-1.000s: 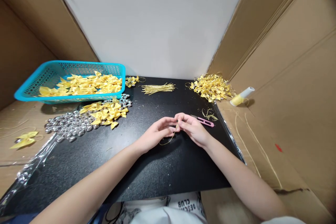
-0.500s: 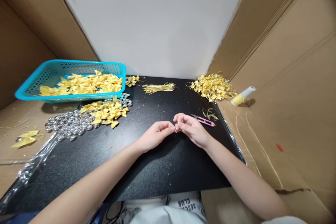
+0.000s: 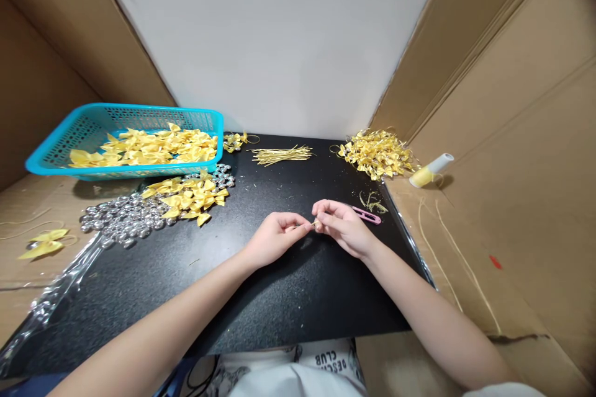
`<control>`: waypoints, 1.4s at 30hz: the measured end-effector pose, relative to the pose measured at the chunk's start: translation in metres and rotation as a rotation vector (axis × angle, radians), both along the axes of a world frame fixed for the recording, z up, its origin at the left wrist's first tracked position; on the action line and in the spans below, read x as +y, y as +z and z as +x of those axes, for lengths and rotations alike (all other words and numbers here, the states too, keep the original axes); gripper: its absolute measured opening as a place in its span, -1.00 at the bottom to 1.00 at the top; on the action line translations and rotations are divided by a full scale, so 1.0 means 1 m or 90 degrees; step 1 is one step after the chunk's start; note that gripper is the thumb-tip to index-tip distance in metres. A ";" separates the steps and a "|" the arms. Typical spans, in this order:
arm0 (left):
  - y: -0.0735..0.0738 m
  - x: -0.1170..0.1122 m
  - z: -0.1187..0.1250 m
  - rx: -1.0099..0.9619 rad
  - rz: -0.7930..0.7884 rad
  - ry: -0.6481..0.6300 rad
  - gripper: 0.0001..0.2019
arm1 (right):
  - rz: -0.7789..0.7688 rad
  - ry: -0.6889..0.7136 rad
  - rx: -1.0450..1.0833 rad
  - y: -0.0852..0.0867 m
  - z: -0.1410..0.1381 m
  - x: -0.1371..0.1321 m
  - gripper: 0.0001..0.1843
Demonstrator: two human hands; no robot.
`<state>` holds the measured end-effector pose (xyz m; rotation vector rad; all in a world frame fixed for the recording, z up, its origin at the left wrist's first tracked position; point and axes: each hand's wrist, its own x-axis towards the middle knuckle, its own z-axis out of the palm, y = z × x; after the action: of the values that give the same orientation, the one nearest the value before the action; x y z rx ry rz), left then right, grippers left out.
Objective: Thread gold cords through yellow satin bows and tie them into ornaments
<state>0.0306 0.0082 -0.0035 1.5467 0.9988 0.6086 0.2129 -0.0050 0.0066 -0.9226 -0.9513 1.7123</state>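
Note:
My left hand (image 3: 275,237) and my right hand (image 3: 341,226) meet over the middle of the black mat (image 3: 261,298). Both pinch a short piece of gold cord (image 3: 314,223) stretched tight between their fingertips. What else sits in the pinch is too small to make out. Pink thread snips (image 3: 367,216) lie just behind my right hand. A loose pile of yellow ribbon bows (image 3: 189,196) lies to the left of my left hand, resting partly on a heap of silver beads (image 3: 123,218).
A teal basket (image 3: 60,142) of yellow bows stands at the back left. Cut gold cords (image 3: 282,155) and a heap of finished bows (image 3: 376,154) lie along the back. A yellow thread spool (image 3: 429,171) rests on the cardboard at right. Cardboard walls enclose both sides.
The slack loop of cord that hung under my hands a second ago is gone; the cord is now pulled short and taut. Both hands stayed in place, fingers tightening.

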 end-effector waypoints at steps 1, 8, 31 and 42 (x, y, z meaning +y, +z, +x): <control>0.000 0.000 0.000 0.002 0.002 0.000 -0.59 | -0.003 0.003 0.003 0.000 0.000 0.000 -0.68; -0.004 0.001 -0.001 -0.009 0.021 0.014 -0.61 | -0.005 0.007 0.018 0.001 0.001 -0.001 -0.72; -0.007 -0.003 0.001 -0.077 0.016 0.101 -0.64 | 0.153 -0.027 -0.086 -0.001 -0.001 -0.003 -0.62; -0.005 -0.003 0.003 -0.077 0.016 0.095 -0.63 | 0.143 -0.065 -0.123 0.002 -0.001 -0.002 -0.63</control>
<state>0.0335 0.0052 -0.0085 1.4472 1.0234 0.8130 0.2124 -0.0075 0.0089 -0.9808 -1.1770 1.4160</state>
